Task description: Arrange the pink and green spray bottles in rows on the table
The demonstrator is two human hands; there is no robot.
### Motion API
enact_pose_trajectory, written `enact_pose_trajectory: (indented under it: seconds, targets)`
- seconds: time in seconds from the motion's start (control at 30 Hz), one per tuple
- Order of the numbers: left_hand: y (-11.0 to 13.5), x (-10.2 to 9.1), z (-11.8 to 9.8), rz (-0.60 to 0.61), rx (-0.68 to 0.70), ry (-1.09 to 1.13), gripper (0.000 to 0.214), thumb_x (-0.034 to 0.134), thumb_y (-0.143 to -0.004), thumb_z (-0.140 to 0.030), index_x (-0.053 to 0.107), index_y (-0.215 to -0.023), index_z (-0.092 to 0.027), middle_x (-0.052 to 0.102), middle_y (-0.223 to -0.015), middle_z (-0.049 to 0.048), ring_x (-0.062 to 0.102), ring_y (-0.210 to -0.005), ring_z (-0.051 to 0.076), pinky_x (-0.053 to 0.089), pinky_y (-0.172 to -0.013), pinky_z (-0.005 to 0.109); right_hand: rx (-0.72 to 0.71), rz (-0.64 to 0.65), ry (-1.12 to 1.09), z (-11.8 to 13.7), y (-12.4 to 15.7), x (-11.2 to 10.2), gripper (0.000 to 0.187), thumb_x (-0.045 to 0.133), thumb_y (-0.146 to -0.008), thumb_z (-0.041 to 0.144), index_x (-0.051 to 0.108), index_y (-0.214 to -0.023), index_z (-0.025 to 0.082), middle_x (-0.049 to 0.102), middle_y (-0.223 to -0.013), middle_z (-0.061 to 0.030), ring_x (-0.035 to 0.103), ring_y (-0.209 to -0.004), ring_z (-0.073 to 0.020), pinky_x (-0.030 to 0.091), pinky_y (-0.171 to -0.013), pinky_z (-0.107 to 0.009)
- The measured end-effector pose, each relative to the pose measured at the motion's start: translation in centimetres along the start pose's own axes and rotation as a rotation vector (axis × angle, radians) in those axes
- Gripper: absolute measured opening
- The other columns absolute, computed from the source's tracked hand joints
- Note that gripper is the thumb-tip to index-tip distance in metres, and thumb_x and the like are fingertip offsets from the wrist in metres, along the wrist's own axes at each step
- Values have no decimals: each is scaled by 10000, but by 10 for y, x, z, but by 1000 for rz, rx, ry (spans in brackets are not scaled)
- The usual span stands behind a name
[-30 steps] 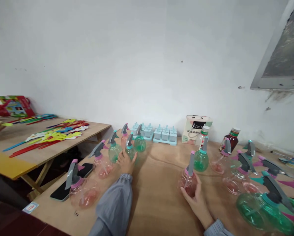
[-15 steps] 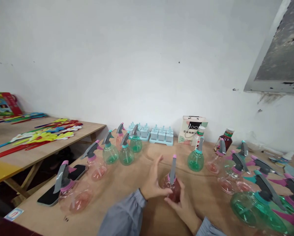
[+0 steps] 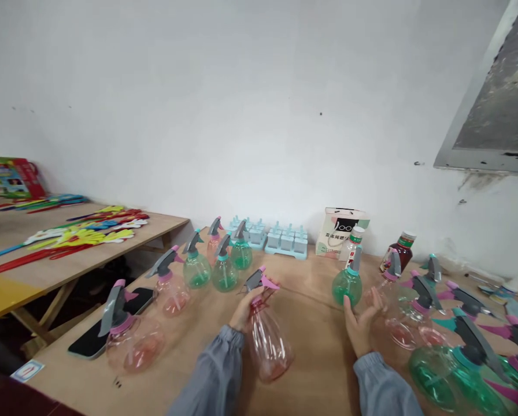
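The fingers (image 3: 252, 297) of the left hand (image 3: 244, 311) are clamping around the neck of a pink spray bottle (image 3: 270, 346), just under its grey trigger head. They are holding it tilted, its round body leaning back toward the person, low over the surface (image 3: 315, 370). Whether the base is touching the wood I cannot tell. The right hand (image 3: 359, 323) is hovering with fingers spread apart, holding nothing, just in front of an upright green spray bottle (image 3: 347, 286).

A grip that high is likely leaving the body free to swing, so bracing it lower would be steadier. The open hand is also working close to the crowded bottles (image 3: 415, 323) on its right, which look easy to knock. Farther left, a row of bottles (image 3: 196, 271) is standing near a phone (image 3: 96, 335), and blue moulds (image 3: 285, 240) are sitting by the wall.
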State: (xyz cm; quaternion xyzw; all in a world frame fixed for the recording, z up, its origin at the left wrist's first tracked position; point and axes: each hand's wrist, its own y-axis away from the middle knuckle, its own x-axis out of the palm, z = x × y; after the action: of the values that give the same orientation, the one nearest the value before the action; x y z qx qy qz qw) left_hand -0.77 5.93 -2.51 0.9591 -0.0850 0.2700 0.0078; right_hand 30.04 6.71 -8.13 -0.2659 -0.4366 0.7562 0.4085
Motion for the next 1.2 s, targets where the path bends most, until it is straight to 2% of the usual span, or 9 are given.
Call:
enact_pose_trajectory:
  seconds: [0.1, 0.2, 0.37, 0.43, 0.57, 0.73, 0.87, 1.03, 1.2]
  targets:
    - [0, 3, 5, -57, -1, -16, 526, 762, -659, -575, 665, -991, -179, 755, -866, 76, 751, -851, 252, 529, -610, 284, 9, 33, 66, -12, -2, 10, 816, 680, -860, 528, 314, -1458, 111, 416, -1415, -257, 394, -1388, -378, 340, -1129, -650]
    - [5, 7, 9, -30, 17, -15, 521, 793, -621, -563, 676, -955, -181, 724, -755, 39, 732, -735, 204, 468, -533, 235, 41, 34, 122, -16, 1, 14, 882, 680, -830, 608, 325, -1449, 90, 432, -1412, -278, 399, -1380, -398, 344, -1113, -664]
    - [10, 11, 9, -41, -82, -68, 484, 765, -664, -584, 710, -932, -185, 731, -732, 43, 725, -724, 189, 464, -552, 229, 82, 67, 154, -21, 3, 15, 934, 671, -817, 649, 326, -1468, 76, 432, -1442, -294, 390, -1404, -408, 344, -1115, -661]
    - [10, 12, 8, -52, -81, -74, 463, 772, -658, -574, 708, -898, -183, 732, -727, 42, 725, -720, 190, 471, -566, 234, 89, 85, 148, -23, 3, 16, 966, 665, -811, 668, 313, -1478, 65, 428, -1454, -302, 396, -1405, -413, 343, -1119, -659]
    - [10, 13, 9, 77, -60, -37, 456, 784, -651, -546, 727, -928, -188, 758, -793, 83, 726, -762, 210, 498, -609, 265, 94, 84, 124, -25, 4, 17, 985, 663, -805, 679, 305, -1483, 61, 436, -1455, -301, 415, -1394, -407, 346, -1126, -642]
    - [10, 12, 7, 30, -68, 0, 445, 791, -681, -504, 724, -947, -154, 739, -718, 66, 712, -735, 194, 507, -663, 258, 116, 102, 116, -28, 5, 18, 1007, 644, -795, 708, 304, -1479, 53, 450, -1434, -306, 445, -1358, -404, 381, -1094, -624]
    - [11, 12, 6, 109, -36, 91, 418, 814, -662, -460, 711, -923, -150, 732, -740, 57, 711, -778, 199, 512, -725, 272, 106, 112, 126, -32, 6, 18, 1000, 645, -799, 696, 305, -1477, 45, 467, -1416, -309, 465, -1341, -401, 396, -1086, -603]
    - [13, 12, 6, 77, -69, 79, 363, 804, -678, -472, 675, -811, -160, 695, -678, 33, 694, -715, 176, 481, -635, 242, 132, 127, 112, -34, 7, 19, 1013, 659, -782, 697, 305, -1478, 51, 469, -1406, -304, 481, -1326, -398, 400, -1087, -596]
    - [18, 20, 0, 137, -25, 58, 433, 839, -636, -510, 699, -828, -148, 696, -691, 38, 676, -675, 159, 486, -618, 235, 164, 155, 95, -33, 6, 18, 1018, 659, -776, 702, 309, -1476, 50, 471, -1402, -298, 481, -1316, -396, 393, -1090, -602]
